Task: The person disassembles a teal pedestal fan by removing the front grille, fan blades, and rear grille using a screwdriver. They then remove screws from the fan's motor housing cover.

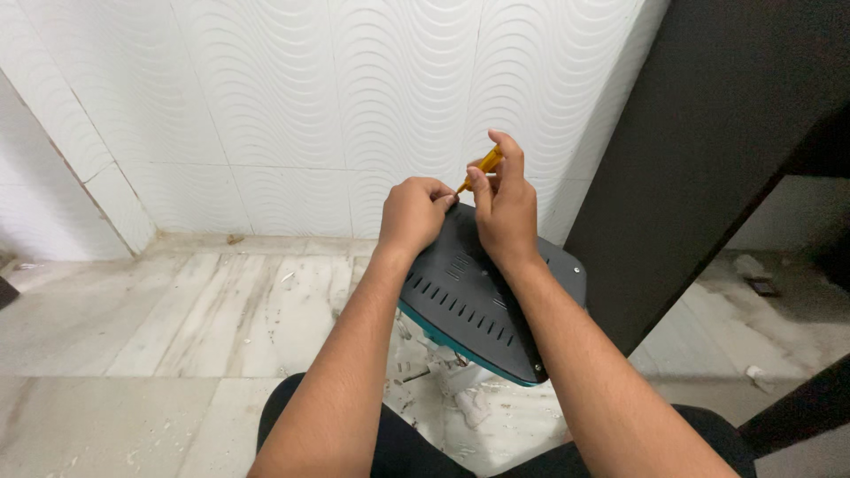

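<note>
Both hands meet: right hand (506, 212) pinching screwdriver (482, 167), left hand (413, 215) steadying panel (469, 305)

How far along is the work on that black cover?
Done: hard to tell; white scraps litter the floor. In hand: the right hand works a yellow-handled screwdriver at the black vented cover's top edge, left hand steadying. Left: two silver screws remain in its right corners.
</note>
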